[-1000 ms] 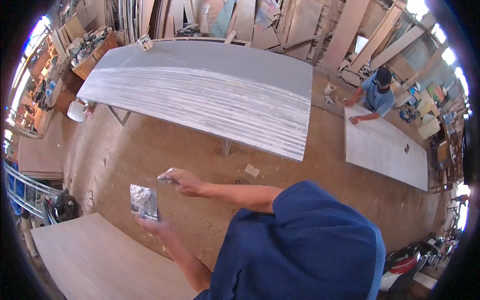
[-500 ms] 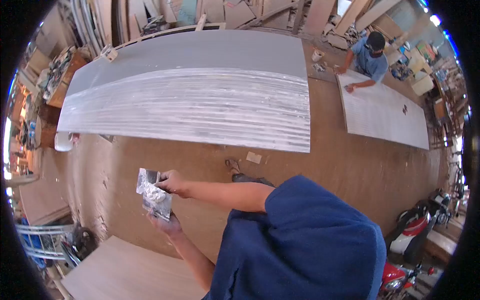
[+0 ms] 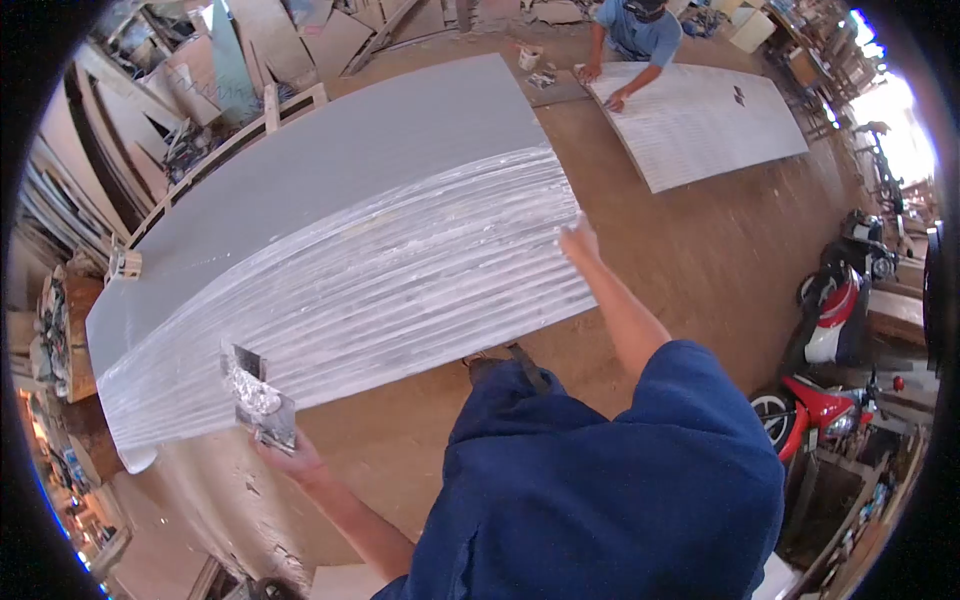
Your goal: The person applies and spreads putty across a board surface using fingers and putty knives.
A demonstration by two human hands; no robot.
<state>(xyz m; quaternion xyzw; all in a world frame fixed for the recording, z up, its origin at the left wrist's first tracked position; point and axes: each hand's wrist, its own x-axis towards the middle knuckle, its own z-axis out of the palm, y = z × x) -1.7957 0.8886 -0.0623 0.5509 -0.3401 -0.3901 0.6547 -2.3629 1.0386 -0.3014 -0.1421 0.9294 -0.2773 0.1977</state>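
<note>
A large grey panel [image 3: 400, 120] lies in front of me, its nearer half coated with streaky white ridged filler. Left of my body, my left hand [image 3: 290, 457] is closed on a wide putty knife [image 3: 268, 415] loaded with white putty [image 3: 255, 392]. A second dark flat blade [image 3: 245, 358] stands against the putty's far side. My right hand [image 3: 581, 243] is at the right edge of the coated area, thumb and fingers apart. No tool shows in it; whether it presses on the surface is hard to tell.
Another person [image 3: 640, 35] leans over a smaller whitish panel [image 3: 700, 120] at the upper right. A small bucket [image 3: 530, 57] is on the floor between. Motorbikes, one a red motorbike [image 3: 825, 405], stand at right. Stacked boards [image 3: 230, 70] line the back left.
My right hand has left the putty and blades and reached to the panel's right edge. My left hand keeps the putty knife. The view has turned and come closer to the panel.
</note>
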